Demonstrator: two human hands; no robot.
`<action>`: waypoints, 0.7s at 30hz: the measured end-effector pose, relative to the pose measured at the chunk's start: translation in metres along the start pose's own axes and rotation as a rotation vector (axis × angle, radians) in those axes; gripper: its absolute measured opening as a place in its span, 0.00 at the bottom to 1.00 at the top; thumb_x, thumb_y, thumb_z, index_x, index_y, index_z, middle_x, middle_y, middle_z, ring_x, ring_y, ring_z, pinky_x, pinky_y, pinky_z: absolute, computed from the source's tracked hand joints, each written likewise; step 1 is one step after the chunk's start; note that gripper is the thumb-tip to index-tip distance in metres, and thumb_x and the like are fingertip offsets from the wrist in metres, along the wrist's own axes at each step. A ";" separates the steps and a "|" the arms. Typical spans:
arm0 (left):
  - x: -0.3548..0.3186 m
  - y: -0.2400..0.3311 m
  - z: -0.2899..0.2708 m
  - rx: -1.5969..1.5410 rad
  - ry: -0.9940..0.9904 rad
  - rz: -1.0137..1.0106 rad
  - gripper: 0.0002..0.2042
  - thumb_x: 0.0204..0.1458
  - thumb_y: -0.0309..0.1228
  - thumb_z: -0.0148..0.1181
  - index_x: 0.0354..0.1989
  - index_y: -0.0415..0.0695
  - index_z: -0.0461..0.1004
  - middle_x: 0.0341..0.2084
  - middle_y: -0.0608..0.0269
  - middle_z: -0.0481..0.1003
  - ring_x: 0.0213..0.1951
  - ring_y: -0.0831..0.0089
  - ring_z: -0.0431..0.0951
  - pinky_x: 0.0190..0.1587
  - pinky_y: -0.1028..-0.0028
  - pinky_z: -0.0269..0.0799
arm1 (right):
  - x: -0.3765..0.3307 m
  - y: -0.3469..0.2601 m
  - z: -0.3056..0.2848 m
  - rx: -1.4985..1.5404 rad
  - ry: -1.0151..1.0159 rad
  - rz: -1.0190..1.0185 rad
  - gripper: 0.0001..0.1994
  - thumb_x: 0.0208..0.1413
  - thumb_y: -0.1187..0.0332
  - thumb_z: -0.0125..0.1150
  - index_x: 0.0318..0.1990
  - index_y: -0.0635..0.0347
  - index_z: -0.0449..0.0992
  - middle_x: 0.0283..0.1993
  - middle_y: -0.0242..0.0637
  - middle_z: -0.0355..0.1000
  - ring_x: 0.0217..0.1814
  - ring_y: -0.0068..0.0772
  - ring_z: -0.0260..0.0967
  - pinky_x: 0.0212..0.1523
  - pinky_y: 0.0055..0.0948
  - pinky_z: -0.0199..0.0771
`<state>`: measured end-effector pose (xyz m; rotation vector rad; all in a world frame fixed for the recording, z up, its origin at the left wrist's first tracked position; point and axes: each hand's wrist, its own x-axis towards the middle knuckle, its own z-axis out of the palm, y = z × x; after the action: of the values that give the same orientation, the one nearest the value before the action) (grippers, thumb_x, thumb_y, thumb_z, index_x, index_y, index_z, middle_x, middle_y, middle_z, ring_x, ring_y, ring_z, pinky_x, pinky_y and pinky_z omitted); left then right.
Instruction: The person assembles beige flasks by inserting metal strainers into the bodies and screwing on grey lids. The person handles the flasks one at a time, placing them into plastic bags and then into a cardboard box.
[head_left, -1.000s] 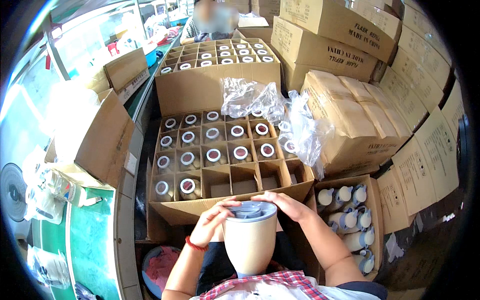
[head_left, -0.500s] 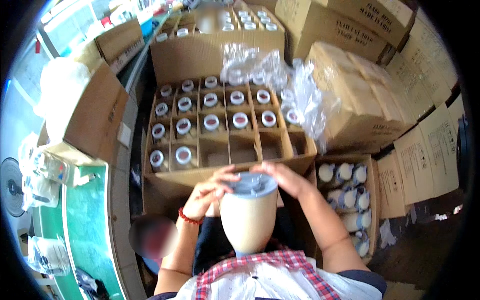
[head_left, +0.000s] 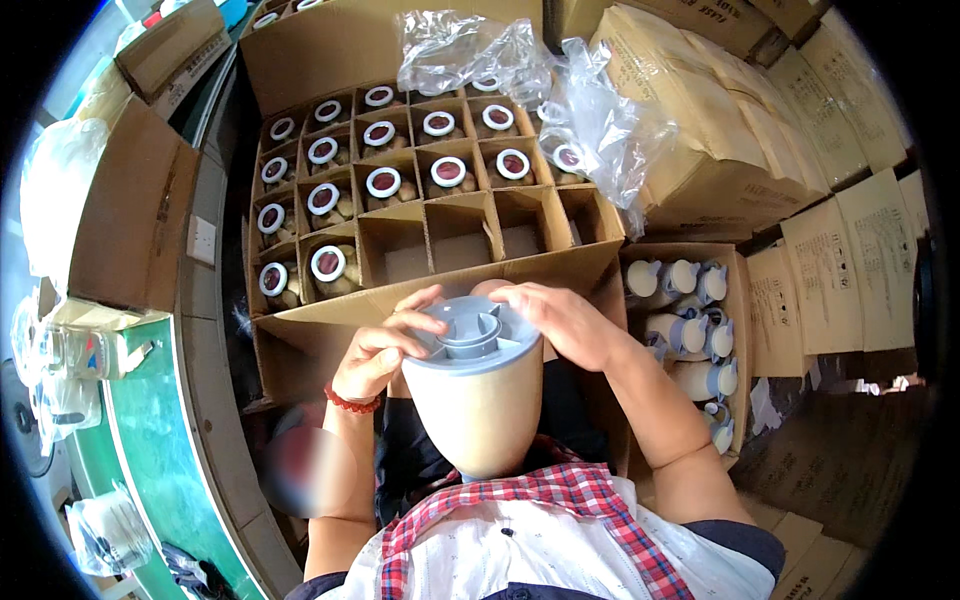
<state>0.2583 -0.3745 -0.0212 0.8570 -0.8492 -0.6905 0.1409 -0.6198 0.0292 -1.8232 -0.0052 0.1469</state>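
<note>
A cream, tapering vacuum jug body (head_left: 472, 425) stands in front of me with its wide end up and its narrow end down by my lap. A blue-grey base piece (head_left: 470, 348) with raised rings covers the wide end. My left hand (head_left: 385, 345), below a red bead bracelet (head_left: 352, 400), has its fingers curled over the left edge of that base piece. On the far right edge rests my right hand (head_left: 560, 322), fingers bent across the rim. Whether the base piece is fully seated, I cannot tell.
Beyond my hands is a divided carton (head_left: 435, 275) holding several bottle-like inserts with white rings (head_left: 384, 182). Crumpled clear plastic (head_left: 600, 130) lies over its right corner. Jugs with blue-grey parts (head_left: 690, 335) fill a box at right. A green worktop (head_left: 150, 420) runs along the left.
My view has tipped lower, so the carton sits higher in it. Both hands stay at the base piece, whose ringed top now shows more fully. The jug body stays between my arms.
</note>
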 end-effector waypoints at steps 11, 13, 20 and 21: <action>0.039 0.057 0.102 0.953 0.072 -0.018 0.09 0.53 0.32 0.58 0.37 0.42 0.80 0.38 0.63 0.80 0.54 0.60 0.72 0.65 0.56 0.49 | 0.059 0.045 0.015 1.234 -0.426 0.190 0.32 0.65 0.46 0.35 0.59 0.69 0.64 0.58 0.53 0.67 0.61 0.41 0.65 0.66 0.38 0.59; 0.024 0.048 0.061 0.701 -0.017 0.020 0.11 0.53 0.36 0.57 0.35 0.42 0.82 0.37 0.64 0.80 0.55 0.61 0.71 0.66 0.54 0.45 | 0.034 0.027 0.009 0.848 -0.243 0.149 0.31 0.66 0.48 0.37 0.58 0.71 0.66 0.58 0.50 0.67 0.62 0.37 0.63 0.65 0.35 0.59; 0.017 0.028 0.018 0.182 -0.016 0.002 0.14 0.57 0.36 0.54 0.35 0.37 0.80 0.44 0.53 0.77 0.59 0.53 0.66 0.65 0.50 0.48 | 0.020 -0.001 -0.009 0.327 -0.162 0.144 0.23 0.65 0.55 0.45 0.53 0.70 0.72 0.55 0.44 0.70 0.58 0.32 0.66 0.60 0.30 0.61; 0.013 0.024 0.023 0.098 0.096 0.031 0.13 0.58 0.35 0.53 0.35 0.37 0.79 0.45 0.52 0.76 0.58 0.54 0.66 0.64 0.51 0.51 | 0.019 -0.006 -0.011 0.235 -0.198 0.052 0.22 0.64 0.57 0.47 0.53 0.68 0.73 0.56 0.45 0.70 0.58 0.33 0.66 0.60 0.30 0.62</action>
<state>0.2489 -0.3814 0.0123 0.9553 -0.8132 -0.5795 0.1611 -0.6276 0.0364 -1.5695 -0.0771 0.3499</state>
